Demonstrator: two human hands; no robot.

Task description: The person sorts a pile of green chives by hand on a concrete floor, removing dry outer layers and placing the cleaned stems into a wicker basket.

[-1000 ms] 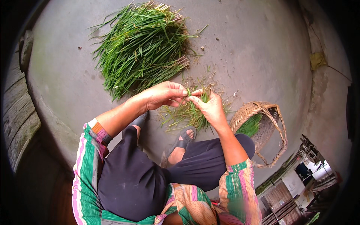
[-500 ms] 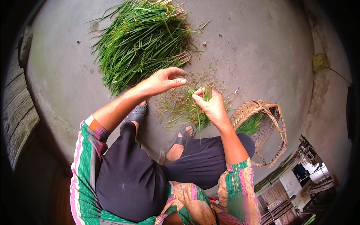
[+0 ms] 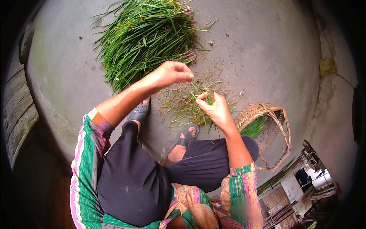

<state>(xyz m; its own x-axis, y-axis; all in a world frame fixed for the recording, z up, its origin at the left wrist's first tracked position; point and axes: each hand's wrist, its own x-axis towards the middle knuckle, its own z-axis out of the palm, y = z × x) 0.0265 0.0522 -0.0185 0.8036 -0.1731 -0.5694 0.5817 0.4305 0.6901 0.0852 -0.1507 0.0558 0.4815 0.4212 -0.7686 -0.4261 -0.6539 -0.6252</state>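
Grass bunch [image 3: 210,99], a small cluster of green blades and paler stalks, is held up over the middle of a grey floor [image 3: 263,49], in front of a seated person seen from the head camera. The right hand [image 3: 217,109] has it: this grip is closed, with the blades between thumb and curled fingers, some sticking out above and others hanging below. The left hand [image 3: 172,73] is raised just beside the bunch, toward the floor's left edge, palm down. Its grip is nearly closed, fingers bent toward the thumb; the fingertips are too blurred to tell whether a thin blade is between them.

Below both hands, loose grass scraps [image 3: 176,105], green and straw-coloured, are scattered on the floor. Beyond the left hand, toward the floor's far edge and nearer its left edge than its right, lies a large heap of long green grass [image 3: 146,42], its pale cut ends pointing right.

Beside the right forearm, toward the floor's right edge, is a woven basket [image 3: 247,113] with a looped handle, tilted, with more green grass [image 3: 255,127] inside. The person wears a striped shirt [image 3: 87,171], dark trousers [image 3: 131,183] and grey sandals [image 3: 139,112]. Weathered slabs [image 3: 18,103] line the floor's left edge.
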